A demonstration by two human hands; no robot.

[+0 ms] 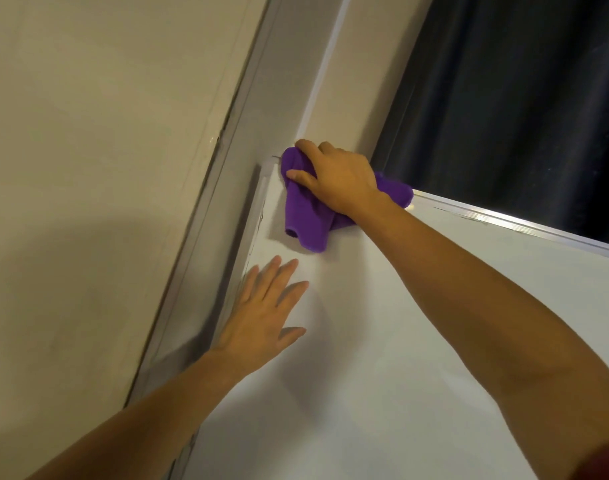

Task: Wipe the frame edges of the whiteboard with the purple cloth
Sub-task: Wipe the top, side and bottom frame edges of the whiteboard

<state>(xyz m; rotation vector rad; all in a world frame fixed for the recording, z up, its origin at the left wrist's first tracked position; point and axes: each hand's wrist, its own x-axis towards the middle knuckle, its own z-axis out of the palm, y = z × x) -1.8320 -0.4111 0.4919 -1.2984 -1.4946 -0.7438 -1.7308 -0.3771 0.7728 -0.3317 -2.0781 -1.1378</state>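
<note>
At centre frame, the right hand (337,178) grips a bunched, seemingly fleecy purple cloth (305,216) on the whiteboard (400,341) frame's corner; the left hand (261,320) rests flat, fingers spread.

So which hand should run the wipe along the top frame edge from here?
Right. The right hand already grips the purple cloth at the whiteboard's top corner, on the frame edge. The left hand lies flat on the board, likely bracing.

No legible text anywhere.
</note>
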